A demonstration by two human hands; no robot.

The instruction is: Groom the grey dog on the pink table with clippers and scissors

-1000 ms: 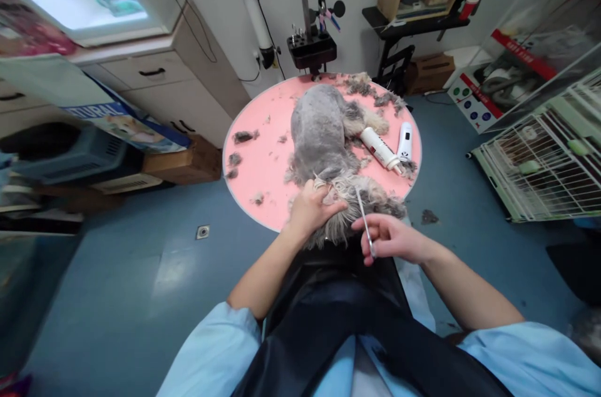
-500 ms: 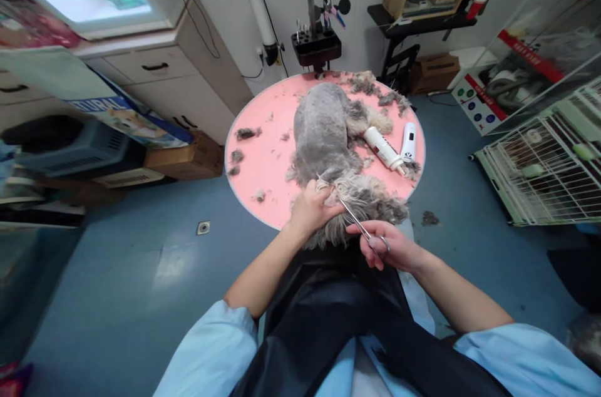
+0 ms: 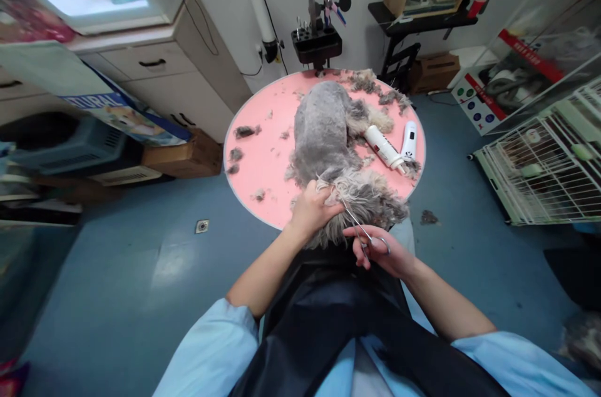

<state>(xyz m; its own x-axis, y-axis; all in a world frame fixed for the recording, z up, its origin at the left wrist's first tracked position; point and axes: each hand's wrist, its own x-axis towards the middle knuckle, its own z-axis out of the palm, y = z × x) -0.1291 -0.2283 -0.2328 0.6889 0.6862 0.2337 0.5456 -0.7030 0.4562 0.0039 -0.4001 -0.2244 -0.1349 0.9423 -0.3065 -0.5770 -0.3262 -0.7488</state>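
A grey dog (image 3: 323, 124) with a close-clipped back lies on the round pink table (image 3: 263, 165), its shaggy head toward me at the near edge. My left hand (image 3: 313, 208) is closed on the dog's ear area, the thumb and fingers pinching long pale fur. In my right hand (image 3: 380, 251) are slim silver scissors (image 3: 355, 221), their handles parted and their tips at the fur beside my left fingers. Which part of the ear is gripped is hidden by fur.
A white bottle (image 3: 384, 148) and a white clipper (image 3: 409, 141) lie right of the dog. Cut fur clumps (image 3: 245, 132) dot the table. Behind it stands a post with a black tool holder (image 3: 317, 44). A wire cage (image 3: 549, 159) is at right, cabinets (image 3: 154, 84) at left.
My right hand has shifted slightly down and left, and the scissors' handles have spread wider. My left hand keeps its hold on the fur.
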